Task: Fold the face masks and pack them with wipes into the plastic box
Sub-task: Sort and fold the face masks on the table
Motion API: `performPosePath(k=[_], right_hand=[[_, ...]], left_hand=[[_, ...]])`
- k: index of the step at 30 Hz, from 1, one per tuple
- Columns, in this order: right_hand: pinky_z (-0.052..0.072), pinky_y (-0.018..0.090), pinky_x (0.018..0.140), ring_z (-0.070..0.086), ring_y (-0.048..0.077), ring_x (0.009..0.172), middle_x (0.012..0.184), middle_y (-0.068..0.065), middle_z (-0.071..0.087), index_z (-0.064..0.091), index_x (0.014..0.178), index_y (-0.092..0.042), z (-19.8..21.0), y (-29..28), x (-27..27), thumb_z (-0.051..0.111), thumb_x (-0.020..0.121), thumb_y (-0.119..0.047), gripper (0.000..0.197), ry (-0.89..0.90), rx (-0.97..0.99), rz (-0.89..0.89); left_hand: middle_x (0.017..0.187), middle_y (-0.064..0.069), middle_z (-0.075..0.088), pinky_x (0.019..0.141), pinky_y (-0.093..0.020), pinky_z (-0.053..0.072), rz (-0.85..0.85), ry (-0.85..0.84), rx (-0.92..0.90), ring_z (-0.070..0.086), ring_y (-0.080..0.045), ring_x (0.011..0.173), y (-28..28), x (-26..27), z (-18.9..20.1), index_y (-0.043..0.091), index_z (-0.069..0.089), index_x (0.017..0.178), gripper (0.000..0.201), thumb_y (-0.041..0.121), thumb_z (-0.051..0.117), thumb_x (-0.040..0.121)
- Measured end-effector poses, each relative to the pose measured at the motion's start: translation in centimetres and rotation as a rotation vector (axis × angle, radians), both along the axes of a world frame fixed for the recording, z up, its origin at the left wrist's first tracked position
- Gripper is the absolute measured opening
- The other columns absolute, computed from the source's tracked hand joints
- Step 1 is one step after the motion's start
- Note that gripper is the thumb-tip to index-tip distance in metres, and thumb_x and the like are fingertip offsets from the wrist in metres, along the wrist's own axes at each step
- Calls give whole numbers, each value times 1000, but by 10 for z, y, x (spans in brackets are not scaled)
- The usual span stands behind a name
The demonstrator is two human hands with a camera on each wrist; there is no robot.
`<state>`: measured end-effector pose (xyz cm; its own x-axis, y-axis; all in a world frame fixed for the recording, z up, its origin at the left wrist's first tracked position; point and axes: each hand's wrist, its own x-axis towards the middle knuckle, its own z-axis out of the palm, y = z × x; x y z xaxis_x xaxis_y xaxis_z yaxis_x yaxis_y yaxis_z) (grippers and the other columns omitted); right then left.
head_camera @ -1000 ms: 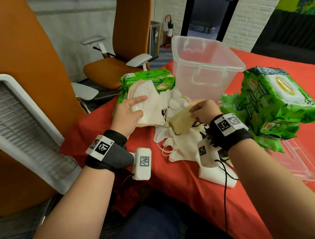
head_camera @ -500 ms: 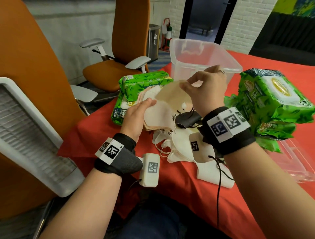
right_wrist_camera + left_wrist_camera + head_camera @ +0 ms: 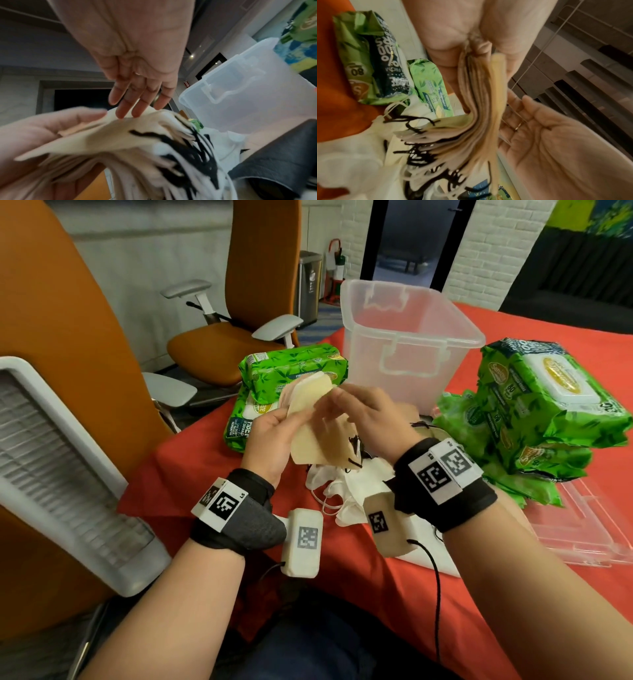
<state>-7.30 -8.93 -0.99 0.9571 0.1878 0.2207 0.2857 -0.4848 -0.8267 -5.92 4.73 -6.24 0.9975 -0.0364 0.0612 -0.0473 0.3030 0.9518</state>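
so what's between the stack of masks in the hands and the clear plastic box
Nothing: in the head view only bare red tablecloth shows between the beige folded mask stack and the clear plastic box.

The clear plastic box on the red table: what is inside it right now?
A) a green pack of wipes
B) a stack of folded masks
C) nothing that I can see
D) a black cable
C: the plastic box shows only bare clear walls, while the left hand holds the folded masks.
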Motion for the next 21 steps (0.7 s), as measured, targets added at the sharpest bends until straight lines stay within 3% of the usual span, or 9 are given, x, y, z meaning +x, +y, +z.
performPosePath(k=[2, 5, 9, 12, 16, 21], right_hand=[[44, 18, 71, 57, 8, 74, 83, 1, 62, 59, 94, -12, 0, -5, 5, 44, 95, -5, 17, -13, 73, -95], [43, 29, 74, 53, 14, 76, 91, 0, 54, 59, 100, -22, -4, -12, 14, 59, 87, -12, 17, -3, 23, -190], [41, 34, 70, 50, 19, 71, 85, 2, 51, 58, 79, -25, -5, -13, 15, 74, 76, -21, 17, 28, 100, -161], [41, 31, 65, 50, 19, 67, 78, 8, 58, 54, 69, -21, -4, -14, 16, 74, 77, -22, 22, 24, 97, -180], [39, 23, 53, 51, 10, 54, 67, 1, 59, 52, 65, -23, -1, -17, 16, 70, 81, -19, 24, 44, 150, -179], [41, 31, 64, 52, 18, 69, 74, -1, 55, 48, 71, -23, -3, -13, 15, 64, 86, -19, 22, 3, 155, -167]], left_hand=[[74, 2, 72, 78, -34, 51, 15, -27, 60, 65, -17, 74, 2, 1, -4, 15, 71, 80, 23, 0, 54, 88], [76, 3, 72, 81, -35, 51, -29, -54, 90, 64, -18, 78, 3, 0, -3, 19, 74, 71, 32, -1, 55, 87], [77, 1, 72, 82, -39, 52, -96, -92, 118, 65, -20, 78, 1, -1, -1, 20, 76, 72, 20, 9, 62, 81], [76, -3, 72, 79, -39, 53, -98, -87, 136, 64, -24, 80, 1, -3, 0, 19, 75, 71, 10, 18, 65, 73], [71, 5, 72, 71, -28, 54, -104, -137, 169, 65, -13, 71, 2, -5, 3, 15, 70, 78, 15, 1, 65, 81], [70, 13, 71, 68, -20, 54, -152, -182, 198, 65, -2, 68, 3, -8, 7, 16, 66, 86, 29, -12, 62, 78]])
